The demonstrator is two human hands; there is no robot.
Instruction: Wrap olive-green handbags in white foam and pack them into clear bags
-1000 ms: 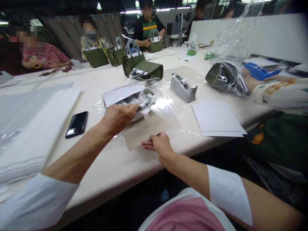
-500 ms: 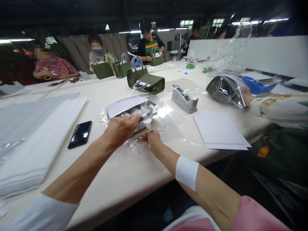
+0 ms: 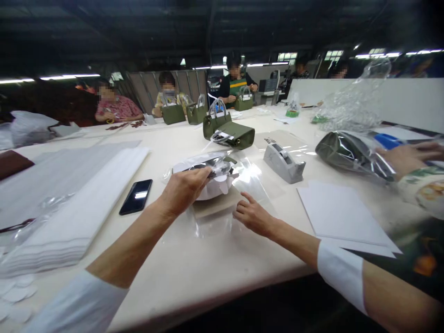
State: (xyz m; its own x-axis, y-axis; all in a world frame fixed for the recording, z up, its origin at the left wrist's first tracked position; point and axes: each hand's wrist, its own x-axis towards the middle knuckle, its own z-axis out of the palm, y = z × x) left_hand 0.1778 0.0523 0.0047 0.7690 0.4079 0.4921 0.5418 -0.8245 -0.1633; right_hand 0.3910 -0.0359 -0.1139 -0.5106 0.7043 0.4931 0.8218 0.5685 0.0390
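My left hand is closed on the wrapped handles of a handbag lying on the table. White paper covers part of that bag, and a clear plastic bag lies around and under it. What exactly sits between my left fingertips is partly hidden. My right hand hovers at the near right side of the plastic, its index finger stretched out and the others loosely curled, with nothing visible in it. Just beyond stand olive green handbags with wrapped handles.
A grey tape dispenser and white paper sheets are to the right. On the left lie a phone and a stack of white foam sheets. A co-worker's hand rests by a plastic-wrapped bag. Other people sit across the table.
My right hand has come away from the plastic's near edge and moved right, its fingers loosening. My left hand keeps its grip at the handles. The view has shifted left and up.
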